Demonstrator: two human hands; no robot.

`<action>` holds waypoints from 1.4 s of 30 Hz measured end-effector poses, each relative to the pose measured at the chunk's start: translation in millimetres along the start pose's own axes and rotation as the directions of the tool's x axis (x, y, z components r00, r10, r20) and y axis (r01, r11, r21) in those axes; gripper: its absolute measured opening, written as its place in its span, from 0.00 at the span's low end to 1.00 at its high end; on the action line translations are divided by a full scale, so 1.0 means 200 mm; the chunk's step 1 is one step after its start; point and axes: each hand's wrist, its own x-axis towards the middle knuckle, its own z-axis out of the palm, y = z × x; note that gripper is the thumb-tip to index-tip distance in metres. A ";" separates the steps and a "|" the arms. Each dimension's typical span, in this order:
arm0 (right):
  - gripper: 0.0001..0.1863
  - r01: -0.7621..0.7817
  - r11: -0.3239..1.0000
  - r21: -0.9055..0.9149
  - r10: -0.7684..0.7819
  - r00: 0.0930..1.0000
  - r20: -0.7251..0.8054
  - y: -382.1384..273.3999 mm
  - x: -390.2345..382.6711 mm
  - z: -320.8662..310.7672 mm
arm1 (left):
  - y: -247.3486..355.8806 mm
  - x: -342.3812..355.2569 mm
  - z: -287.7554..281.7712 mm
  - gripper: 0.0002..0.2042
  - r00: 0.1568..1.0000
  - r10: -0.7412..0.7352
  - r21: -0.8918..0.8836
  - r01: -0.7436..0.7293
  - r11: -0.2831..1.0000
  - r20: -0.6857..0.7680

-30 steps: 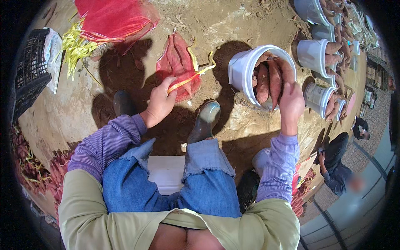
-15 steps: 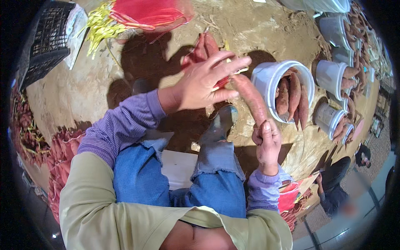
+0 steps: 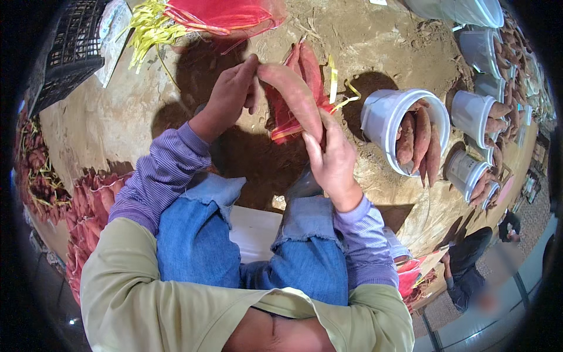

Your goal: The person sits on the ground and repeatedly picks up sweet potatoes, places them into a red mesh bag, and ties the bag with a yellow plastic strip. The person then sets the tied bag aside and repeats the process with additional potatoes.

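The left hand [image 3: 230,94] is gripping one end of a potato [image 3: 293,92] and the right hand [image 3: 335,159] is grasping the other, likely to steady its long curve over a bag [image 3: 280,110], while a bucket [image 3: 373,117] is sitting nearby.

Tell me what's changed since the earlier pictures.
The right hand took a long, curved, reddish-brown sweet potato out of the round white plastic bucket and brought it left, over the red mesh bag. The left hand let go of the bag's flat yellow strap and is now at the sweet potato's other end. The bucket and bag stayed put.
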 end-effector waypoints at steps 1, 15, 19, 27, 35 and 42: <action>0.21 0.080 0.994 -0.070 -0.081 0.997 -0.017 0.01 0.01 0.02 | -0.02 0.01 -0.02 0.14 1.000 -0.019 -0.155 0.019 0.988 0.000; 0.16 -0.688 0.543 0.482 0.761 0.646 0.065 0.11 -0.69 -0.35 | -0.33 -0.04 0.30 0.42 0.965 0.134 0.954 -0.247 0.170 0.226; 0.15 -0.712 0.458 0.532 0.742 0.636 0.212 0.20 -0.77 -0.21 | -0.50 0.04 0.32 0.12 0.932 0.280 0.938 -0.288 0.191 0.229; 0.22 -0.474 0.716 0.513 0.436 0.877 0.203 0.45 -0.42 0.32 | -0.47 -0.11 0.40 0.07 0.857 0.397 0.845 -0.455 0.282 0.329; 0.20 -0.178 0.983 0.042 0.175 0.983 0.057 0.55 -0.07 0.68 | -0.47 -0.19 0.44 0.08 0.907 0.247 0.842 -0.413 0.347 0.342; 0.18 -0.108 0.973 -0.205 0.138 0.980 0.143 0.55 -0.03 0.59 | -0.51 -0.21 0.47 0.11 0.918 0.305 0.790 -0.378 0.483 0.253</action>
